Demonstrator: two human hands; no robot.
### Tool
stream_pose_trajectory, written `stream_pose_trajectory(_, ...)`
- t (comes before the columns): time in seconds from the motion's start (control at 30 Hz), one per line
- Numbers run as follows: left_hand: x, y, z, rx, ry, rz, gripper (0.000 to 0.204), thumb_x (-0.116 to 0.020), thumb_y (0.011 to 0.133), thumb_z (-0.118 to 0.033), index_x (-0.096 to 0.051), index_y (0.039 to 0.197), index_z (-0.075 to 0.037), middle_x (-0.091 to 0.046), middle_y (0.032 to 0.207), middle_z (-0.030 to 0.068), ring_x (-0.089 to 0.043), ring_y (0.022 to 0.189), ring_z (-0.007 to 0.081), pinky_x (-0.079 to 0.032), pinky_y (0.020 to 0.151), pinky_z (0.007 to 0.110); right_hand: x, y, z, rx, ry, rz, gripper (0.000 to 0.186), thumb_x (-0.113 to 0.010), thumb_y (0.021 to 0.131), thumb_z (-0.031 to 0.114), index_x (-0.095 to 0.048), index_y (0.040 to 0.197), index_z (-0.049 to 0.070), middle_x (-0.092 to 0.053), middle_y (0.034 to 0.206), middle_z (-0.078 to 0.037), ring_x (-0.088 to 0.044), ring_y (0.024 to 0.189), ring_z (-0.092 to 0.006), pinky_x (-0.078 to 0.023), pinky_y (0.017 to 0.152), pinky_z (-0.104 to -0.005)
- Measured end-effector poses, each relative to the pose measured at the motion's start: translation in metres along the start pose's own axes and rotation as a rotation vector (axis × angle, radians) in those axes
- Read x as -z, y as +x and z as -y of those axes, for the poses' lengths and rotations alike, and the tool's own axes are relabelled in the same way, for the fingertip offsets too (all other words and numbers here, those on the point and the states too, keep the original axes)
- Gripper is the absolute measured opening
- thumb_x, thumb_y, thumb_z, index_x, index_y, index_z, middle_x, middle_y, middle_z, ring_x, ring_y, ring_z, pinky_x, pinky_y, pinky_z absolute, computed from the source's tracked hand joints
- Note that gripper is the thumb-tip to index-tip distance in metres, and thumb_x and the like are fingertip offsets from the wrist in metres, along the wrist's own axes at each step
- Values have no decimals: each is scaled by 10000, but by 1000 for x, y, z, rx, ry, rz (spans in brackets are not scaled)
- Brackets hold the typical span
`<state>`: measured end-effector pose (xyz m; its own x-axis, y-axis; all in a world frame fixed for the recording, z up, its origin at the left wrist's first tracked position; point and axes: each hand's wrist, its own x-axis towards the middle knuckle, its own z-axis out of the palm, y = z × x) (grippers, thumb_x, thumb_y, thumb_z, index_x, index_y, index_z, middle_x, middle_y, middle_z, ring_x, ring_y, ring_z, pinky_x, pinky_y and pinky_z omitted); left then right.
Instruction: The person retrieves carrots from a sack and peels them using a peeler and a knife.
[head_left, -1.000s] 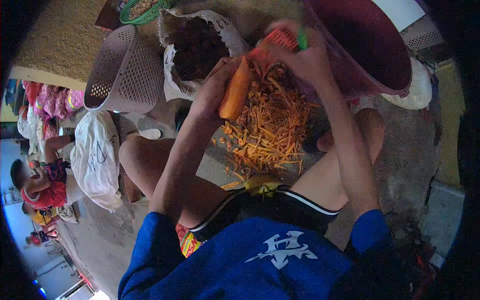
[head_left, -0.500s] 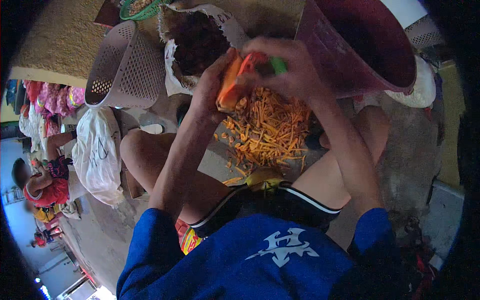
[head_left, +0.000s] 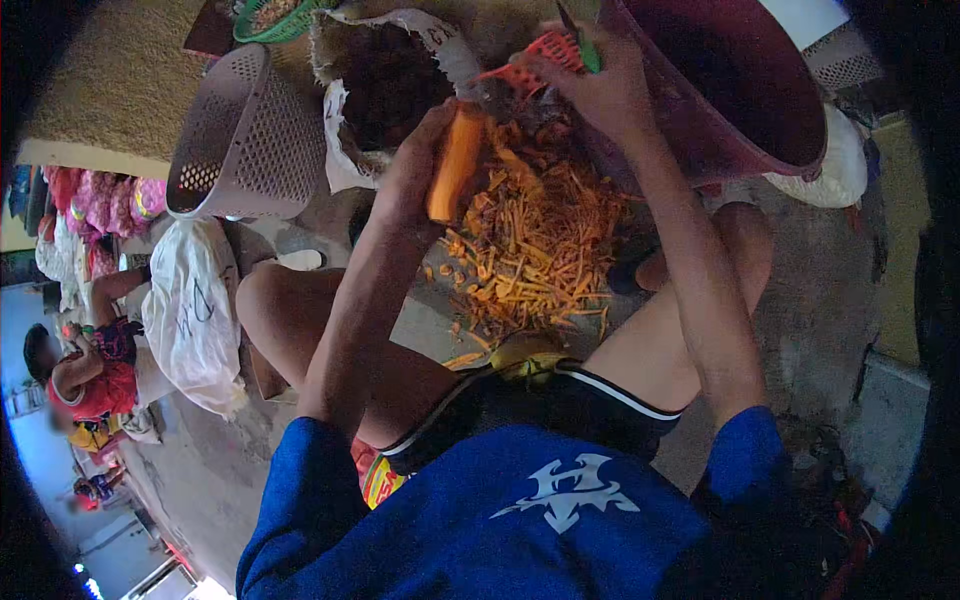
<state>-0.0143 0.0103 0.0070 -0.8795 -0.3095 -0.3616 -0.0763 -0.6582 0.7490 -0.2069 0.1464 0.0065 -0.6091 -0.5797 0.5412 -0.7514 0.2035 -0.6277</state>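
My left hand (head_left: 420, 155) grips a thick orange carrot (head_left: 459, 165), its surface peeled smooth, at the left of the peelings heap. Up and to the right, my right hand (head_left: 612, 92) is closed on a red perforated hand tool (head_left: 550, 58). A green part shows beside the fingers, and a dark pointed tip sticks up; the tool's exact kind is unclear. Carrot and tool are apart. Below both hands lies a pile of orange peelings (head_left: 530, 265) on the floor between my legs.
An open woven sack (head_left: 455, 50) with dark contents stands ahead. Left of it is a perforated plastic basket (head_left: 270, 135); a large maroon tub (head_left: 660, 110) stands right. A full white sack (head_left: 190, 310) lies left, near a seated person in red (head_left: 100, 380).
My right hand has moved up and away from the carrot with the red tool. The left hand still holds the carrot, now showing its smooth orange side.
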Motion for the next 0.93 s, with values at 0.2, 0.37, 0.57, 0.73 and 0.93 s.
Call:
stream_pose_trajectory(0.2, -4, -7, -6, -15, -107, 80, 333, -473, 1031, -343, -556, 1162, -49, -638, 959, 73, -655, 729, 169, -561, 563, 262, -21, -31, 35, 512, 266, 88, 394, -828, 805, 317, -681, 1057, 52, -719, 969, -79, -679, 892, -130, -539, 808, -299)
stream_pose_trajectory(0.37, 1, -1, 1, -1, 46, -20, 328, -458, 1036, -333, -558, 1183, -57, -634, 1003, 81, -661, 765, 165, -568, 606, 266, 0, -1, -3, 137, 37, -57, 435, -839, 772, 349, -683, 1082, 87, -720, 949, -72, -694, 862, -190, -550, 795, -324)
stream_pose_trajectory(0.57, 1, -11, -7, 13, 113, 117, 371, -480, 1028, -376, -562, 1227, -74, -620, 1042, 77, -636, 823, 150, -551, 657, 286, -9, -29, 40, 256, 274, 184, 433, -834, 776, 360, -683, 1078, 90, -720, 968, -68, -696, 856, -188, -548, 785, -316)
stream_pose_trajectory(0.73, -12, -13, -5, -31, 142, -81, 379, -491, 1021, -393, -566, 1219, -78, -623, 1015, 69, -634, 755, 165, -543, 625, 280, -1, -3, -2, 160, 41, -28, 383, -850, 786, 278, -686, 1072, 83, -714, 1033, -45, -671, 962, -148, -524, 856, -292)
stream_pose_trajectory(0.93, 17, 3, -2, -114, 79, 44, 395, -554, 987, -403, -550, 1242, -100, -629, 999, 59, -647, 800, 157, -561, 656, 288, -8, -21, 35, 446, 215, 137, 385, -826, 824, 260, -677, 1154, 130, -699, 1128, -92, -631, 1094, -137, -442, 1022, -327)
